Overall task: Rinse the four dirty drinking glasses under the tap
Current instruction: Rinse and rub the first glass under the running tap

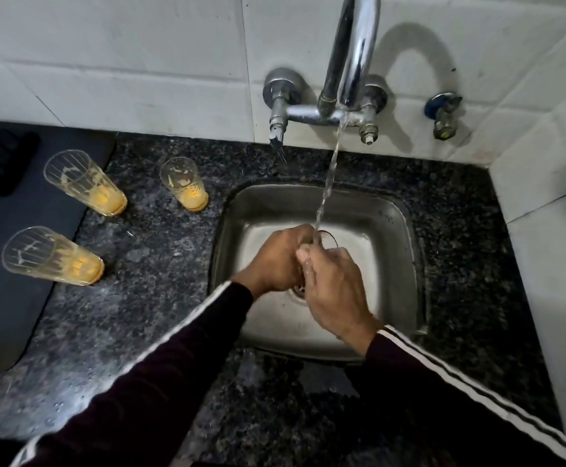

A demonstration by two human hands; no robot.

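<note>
Gripping: both hands curl round one glass (328, 238) over the sink (396, 210).
Left hand (280, 261): fingers wrapped on the glass's side.
Right hand (337, 291): fingers closed round it from the front.
Water (328, 183): streams from the tap (355, 55) into the glass's rim.
Counter (160, 298): three dirty glasses (187, 185) stand upright left of the sink.

Three glasses (84, 182) (184, 183) (51, 256) with orange dregs stand on the counter; a fourth glass (325, 239) sits under the tap's (352, 55) stream.
</note>
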